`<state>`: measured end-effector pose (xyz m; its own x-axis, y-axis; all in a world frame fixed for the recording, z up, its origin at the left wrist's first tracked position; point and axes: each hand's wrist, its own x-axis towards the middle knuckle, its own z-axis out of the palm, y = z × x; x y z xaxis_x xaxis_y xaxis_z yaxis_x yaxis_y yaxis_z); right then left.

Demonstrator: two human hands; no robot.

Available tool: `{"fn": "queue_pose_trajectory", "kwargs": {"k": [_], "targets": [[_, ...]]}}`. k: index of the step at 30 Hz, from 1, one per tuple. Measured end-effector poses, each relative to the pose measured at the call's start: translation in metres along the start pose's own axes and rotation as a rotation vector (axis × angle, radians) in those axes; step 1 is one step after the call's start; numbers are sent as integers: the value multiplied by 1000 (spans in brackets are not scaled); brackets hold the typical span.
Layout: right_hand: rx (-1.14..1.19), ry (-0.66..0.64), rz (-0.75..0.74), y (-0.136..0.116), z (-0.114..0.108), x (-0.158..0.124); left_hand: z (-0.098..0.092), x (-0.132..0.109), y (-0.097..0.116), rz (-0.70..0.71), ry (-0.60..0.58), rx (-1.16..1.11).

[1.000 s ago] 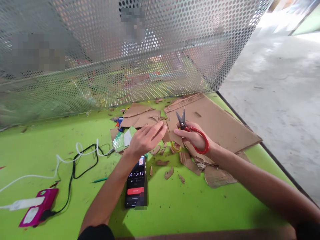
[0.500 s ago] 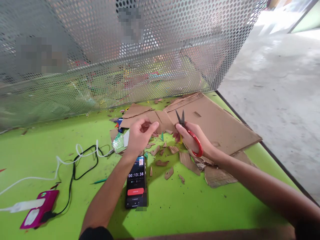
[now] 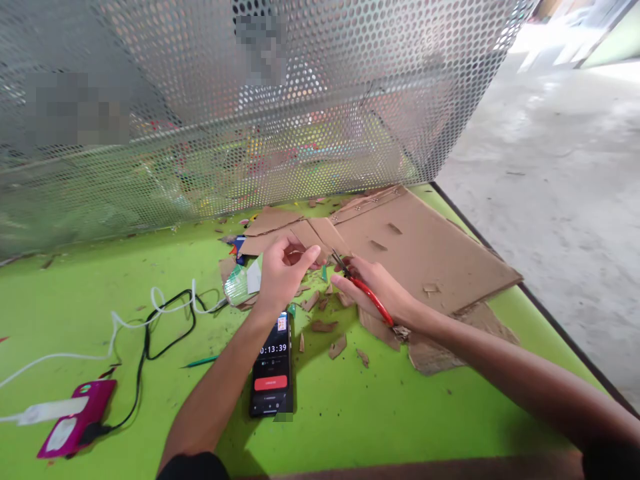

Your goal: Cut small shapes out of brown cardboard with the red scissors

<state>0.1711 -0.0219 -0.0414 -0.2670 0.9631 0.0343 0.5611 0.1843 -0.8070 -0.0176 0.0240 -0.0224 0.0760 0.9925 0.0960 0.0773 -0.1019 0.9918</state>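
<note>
The left hand (image 3: pixel 286 272) pinches a brown cardboard piece (image 3: pixel 330 235), which is located between and slightly beyond both hands. The right hand (image 3: pixel 375 283) is closed around red-handled scissors (image 3: pixel 371 297), whose blades are at this piece's near edge. On the green worktop (image 3: pixel 380 413), a smartphone (image 3: pixel 271 367) lies nearer than the left hand.

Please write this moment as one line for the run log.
left hand: holds cardboard piece | right hand: holds red-handled scissors, blades close to cardboard | green table: phone, cardboard scraps
</note>
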Motion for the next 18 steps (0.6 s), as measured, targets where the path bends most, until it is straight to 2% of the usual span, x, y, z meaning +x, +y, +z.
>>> {"fn": "queue_pose_trajectory", "kwargs": {"k": [7,18], "targets": [[262,-26,80,0,-5,-1,3,-2,1,15,-8,26],[140,-16,-17,7,-1,2,4,-5,2,23,-23,36]]}}
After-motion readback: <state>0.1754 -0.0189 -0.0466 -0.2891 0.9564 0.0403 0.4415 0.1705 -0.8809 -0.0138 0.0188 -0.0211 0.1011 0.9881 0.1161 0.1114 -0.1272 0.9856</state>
